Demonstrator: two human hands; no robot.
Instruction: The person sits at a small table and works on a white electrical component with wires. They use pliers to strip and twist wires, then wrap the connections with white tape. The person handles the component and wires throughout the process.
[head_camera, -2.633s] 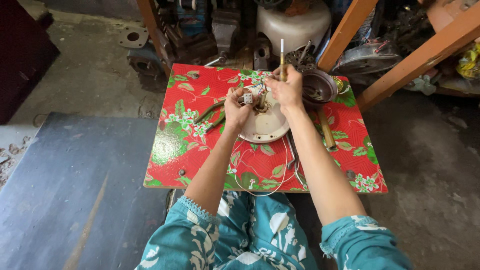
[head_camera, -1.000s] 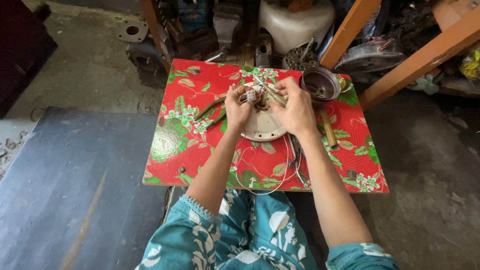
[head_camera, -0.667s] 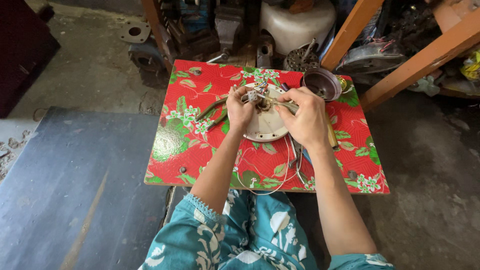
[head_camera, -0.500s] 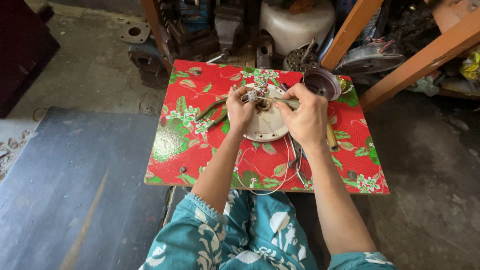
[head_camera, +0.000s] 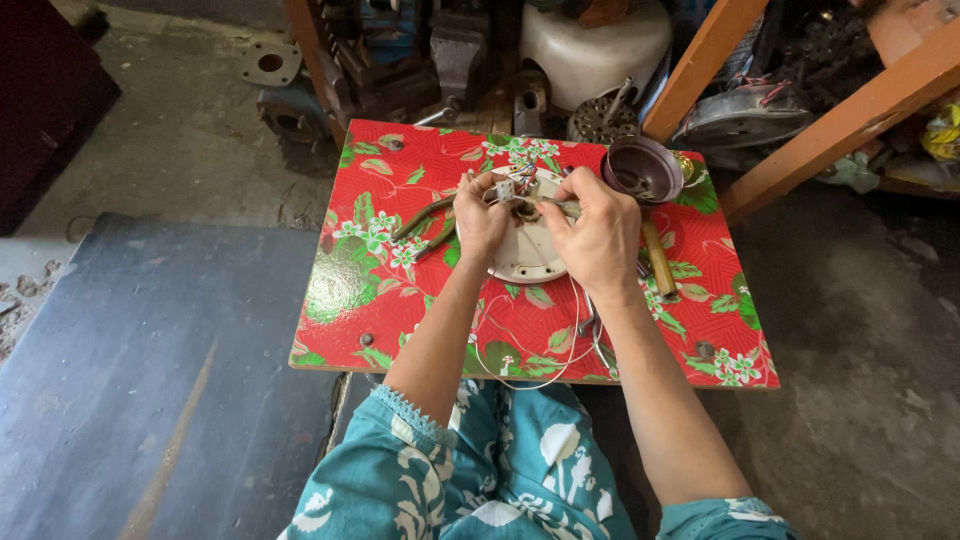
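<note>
A round cream metal housing (head_camera: 525, 262) lies on a low table covered in red flowered cloth (head_camera: 400, 170). My left hand (head_camera: 478, 215) pinches a small white connector with coloured wires (head_camera: 506, 187) above the housing's middle. My right hand (head_camera: 603, 235) grips a thin screwdriver (head_camera: 556, 205) laid sideways, its tip pointing left toward the connector. White wires (head_camera: 545, 345) trail from the housing toward the table's near edge.
Pliers (head_camera: 425, 218) lie left of the housing. A dark metal bowl (head_camera: 642, 167) sits at the back right, a wooden-handled tool (head_camera: 658, 258) beside my right hand. Machine parts and orange wooden beams (head_camera: 850, 115) crowd the far side. A dark sheet (head_camera: 140, 370) covers the floor at left.
My right hand came down from holding the screwdriver upright at the back. It now holds it level over the housing, tip at the connector. My left hand stayed on the connector.
</note>
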